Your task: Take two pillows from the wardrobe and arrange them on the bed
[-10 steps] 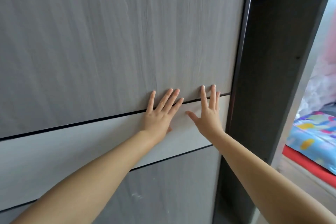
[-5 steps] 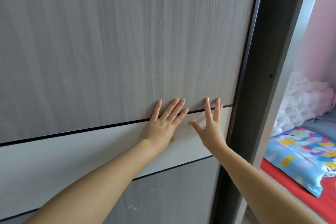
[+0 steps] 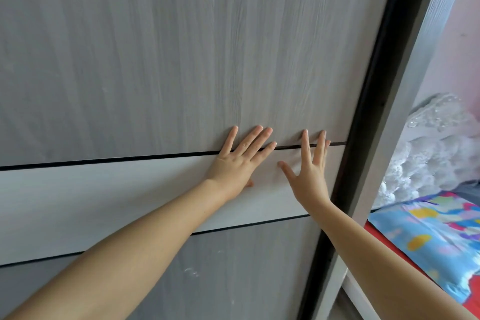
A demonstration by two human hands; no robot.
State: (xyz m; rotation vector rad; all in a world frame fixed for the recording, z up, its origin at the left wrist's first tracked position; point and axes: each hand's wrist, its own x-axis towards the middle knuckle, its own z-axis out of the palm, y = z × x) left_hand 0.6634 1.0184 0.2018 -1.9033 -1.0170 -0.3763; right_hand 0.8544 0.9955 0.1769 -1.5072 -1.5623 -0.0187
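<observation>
Blocked: grey wood-grain sliding wardrobe door point(image 3: 155, 60) fills the front, meeting its black vertical edge strip point(image 3: 368, 101).
Contact: left hand point(image 3: 236, 163) and right hand point(image 3: 309, 176) flat against it.
Open: gap right of pale wardrobe side panel point(image 3: 405, 112), towards colourful patterned bedding point(image 3: 431, 231).

Soft daylight from the right side, bright on the pink wall point(image 3: 457, 41), dimmer on the grey door point(image 3: 155, 60), small shadows under both hands, no glare, straight edges bent near the sides, slightly blurry at the corners.
</observation>
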